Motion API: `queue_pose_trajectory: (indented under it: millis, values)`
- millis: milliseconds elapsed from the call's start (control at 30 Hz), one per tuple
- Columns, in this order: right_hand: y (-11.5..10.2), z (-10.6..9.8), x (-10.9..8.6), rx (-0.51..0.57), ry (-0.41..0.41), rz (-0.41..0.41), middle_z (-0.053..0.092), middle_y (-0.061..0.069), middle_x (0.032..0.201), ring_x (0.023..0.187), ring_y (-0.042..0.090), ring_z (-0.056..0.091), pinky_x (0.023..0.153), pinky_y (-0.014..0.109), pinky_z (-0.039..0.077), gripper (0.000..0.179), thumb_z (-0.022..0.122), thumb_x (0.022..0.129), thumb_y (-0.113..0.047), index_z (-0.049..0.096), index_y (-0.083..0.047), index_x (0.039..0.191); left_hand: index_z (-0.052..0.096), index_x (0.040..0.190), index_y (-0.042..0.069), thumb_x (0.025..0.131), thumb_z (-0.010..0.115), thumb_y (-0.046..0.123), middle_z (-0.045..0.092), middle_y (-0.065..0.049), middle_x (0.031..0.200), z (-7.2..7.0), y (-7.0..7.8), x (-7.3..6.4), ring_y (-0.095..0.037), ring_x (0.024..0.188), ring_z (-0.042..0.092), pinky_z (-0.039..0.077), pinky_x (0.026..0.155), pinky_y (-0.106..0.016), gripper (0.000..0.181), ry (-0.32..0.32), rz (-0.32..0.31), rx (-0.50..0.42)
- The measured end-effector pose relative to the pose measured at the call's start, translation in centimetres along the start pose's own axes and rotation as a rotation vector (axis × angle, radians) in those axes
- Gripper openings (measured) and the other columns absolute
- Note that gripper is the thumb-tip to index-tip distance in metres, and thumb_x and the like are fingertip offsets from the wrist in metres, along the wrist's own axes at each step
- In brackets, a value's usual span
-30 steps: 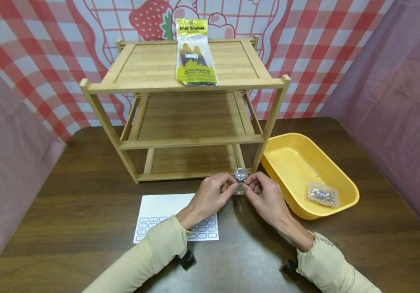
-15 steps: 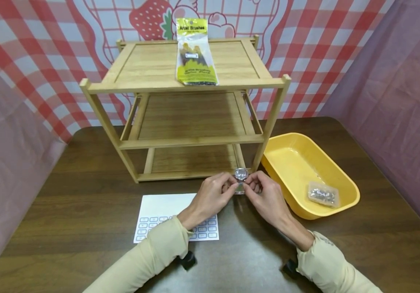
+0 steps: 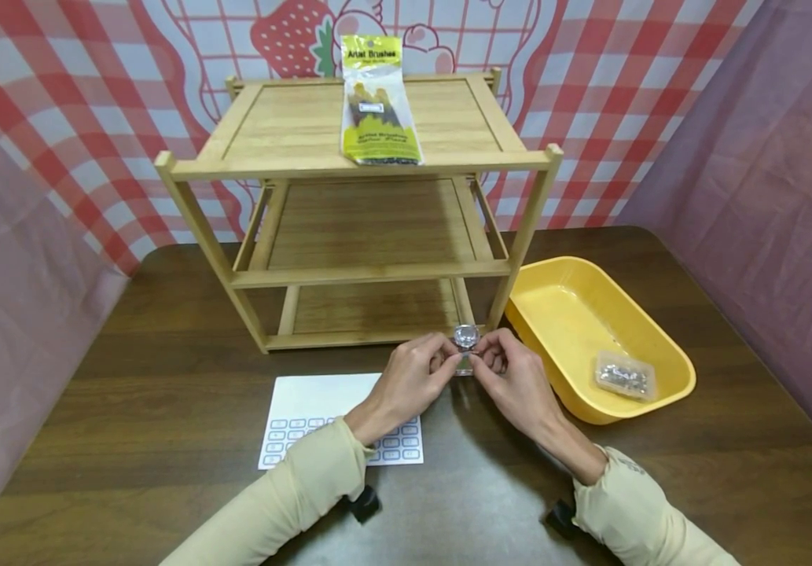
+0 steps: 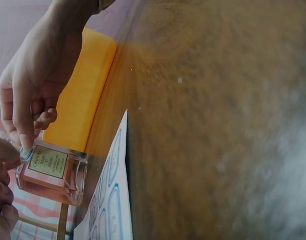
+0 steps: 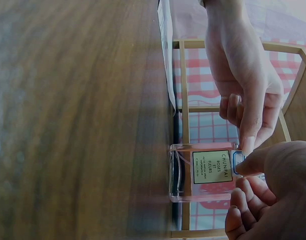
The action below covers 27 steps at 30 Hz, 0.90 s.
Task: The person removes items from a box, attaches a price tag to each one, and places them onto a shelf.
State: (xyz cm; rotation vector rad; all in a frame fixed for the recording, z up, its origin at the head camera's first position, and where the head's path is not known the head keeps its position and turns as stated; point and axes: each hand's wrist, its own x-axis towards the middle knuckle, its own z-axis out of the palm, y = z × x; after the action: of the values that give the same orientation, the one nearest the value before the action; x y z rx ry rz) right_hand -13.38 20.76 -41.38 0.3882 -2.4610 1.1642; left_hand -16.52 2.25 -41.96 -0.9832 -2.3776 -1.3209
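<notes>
A perfume bottle (image 3: 466,336) of clear glass with pink liquid and a faceted clear cap stands upright on the table. Its cream printed label (image 5: 213,167) shows in both wrist views. A small blue-bordered sticker (image 5: 238,161) lies at the bottle's upper front, just above that label. My left hand (image 3: 413,379) pinches the sticker's left end between thumb and curled fingers. At the other end my right hand (image 3: 517,384) does likewise, thumb against the sticker. The fingertips behind the thumbs are partly hidden. Under my left forearm lies a white sticker sheet (image 3: 328,389) with rows of blue-bordered labels.
A three-tier wooden shelf (image 3: 370,273) stands right behind the bottle. On its top tier lies a packet of artist brushes (image 3: 380,141) bearing a small label. To the right, a yellow basin (image 3: 568,306) holds a clear plastic box (image 3: 625,376) of small metallic pieces.
The sticker at the bottle's upper front shows slightly more plainly between the thumbs. Both hands and the bottle stay almost in place.
</notes>
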Motion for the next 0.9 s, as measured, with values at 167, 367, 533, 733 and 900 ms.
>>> queue_pose_trajectory:
  millis: [167, 367, 533, 733, 900]
  values:
    - [-0.07, -0.02, 0.02, 0.004, -0.003, 0.014, 0.063, 0.005, 0.08, 0.07, 0.015, 0.057, 0.059, 0.02, 0.049, 0.019, 0.076, 0.086, 0.01, 0.063, 0.0, 0.097, 0.07, 0.093, 0.003, 0.095, 0.073, 0.005, 0.063, 0.0, 0.076, 0.04, 0.12, -0.05, -0.008, 0.063, 0.052, 0.047, 0.054, -0.02, 0.004, 0.005, -0.009, 0.011]
    - [-0.13, -0.05, -0.02, 0.002, -0.003, 0.009, 0.063, 0.004, 0.079, 0.07, 0.015, 0.057, 0.06, 0.019, 0.049, 0.019, 0.077, 0.086, 0.01, 0.064, 0.0, 0.095, 0.07, 0.092, 0.003, 0.094, 0.073, 0.003, 0.062, 0.0, 0.077, 0.01, 0.37, -0.05, -0.008, 0.065, 0.051, 0.046, 0.054, -0.019, 0.004, 0.012, -0.019, 0.033]
    - [-0.09, -0.02, -0.02, -0.007, 0.0, -0.001, 0.063, 0.004, 0.079, 0.07, 0.015, 0.057, 0.06, 0.019, 0.049, 0.017, 0.076, 0.086, 0.009, 0.064, -0.001, 0.094, 0.07, 0.091, 0.004, 0.092, 0.073, 0.002, 0.062, 0.001, 0.076, 0.06, 0.52, -0.02, -0.007, 0.064, 0.051, 0.045, 0.053, -0.019, 0.004, 0.023, -0.031, 0.048]
    - [-0.05, 0.02, -0.01, -0.016, 0.0, -0.004, 0.064, 0.004, 0.079, 0.07, 0.015, 0.058, 0.06, 0.02, 0.05, 0.016, 0.075, 0.087, 0.008, 0.064, -0.001, 0.092, 0.07, 0.093, 0.003, 0.091, 0.073, 0.003, 0.061, 0.001, 0.076, 0.11, 0.72, -0.1, -0.008, 0.064, 0.05, 0.044, 0.053, -0.019, 0.003, 0.02, -0.055, 0.059]
    - [-0.09, -0.01, -0.04, -0.021, 0.0, -0.002, 0.064, 0.004, 0.079, 0.07, 0.014, 0.057, 0.059, 0.021, 0.05, 0.017, 0.075, 0.086, 0.009, 0.064, -0.002, 0.092, 0.07, 0.094, 0.003, 0.091, 0.072, 0.003, 0.062, 0.0, 0.076, 0.12, 0.82, -0.18, -0.008, 0.064, 0.051, 0.044, 0.053, -0.019, 0.004, 0.021, -0.061, 0.064]
